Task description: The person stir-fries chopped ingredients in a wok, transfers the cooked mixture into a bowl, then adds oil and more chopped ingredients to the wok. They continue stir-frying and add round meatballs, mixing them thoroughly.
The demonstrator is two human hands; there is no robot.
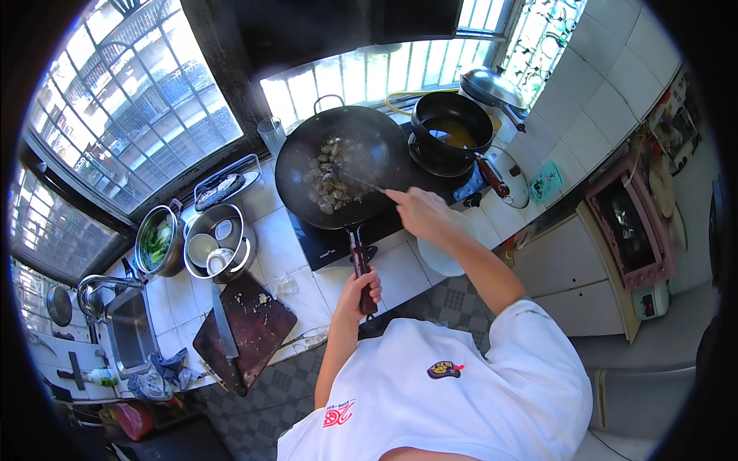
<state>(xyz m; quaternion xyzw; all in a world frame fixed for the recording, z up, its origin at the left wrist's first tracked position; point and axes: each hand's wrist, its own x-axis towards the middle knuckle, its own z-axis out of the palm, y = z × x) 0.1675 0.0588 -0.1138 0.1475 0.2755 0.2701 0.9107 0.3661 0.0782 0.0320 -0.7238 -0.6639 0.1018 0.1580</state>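
Note:
My left hand point(360, 291) grips the dark wooden handle point(360, 262) of a large black wok point(294, 167) on the black stove point(314, 245). Clams or similar shellfish point(330, 190) with chopped bits lie in the wok, and a faint haze hangs over it. My right hand point(424, 213), above the wok's right rim, is closed around the handle of a metal spatula point(369, 183). The spatula's far end is among the shellfish and partly hidden by them. A smaller black pan point(452, 121) with yellowish liquid stands on the stove's right side.
Left of the stove stand a metal pot point(248, 253) holding bowls and a pot of leafy greens point(155, 239). A cleaver point(225, 325) lies on a dark cutting board point(265, 328) near the counter edge. A whitish round container point(447, 250) is below my right forearm. The sink point(130, 328) is far left.

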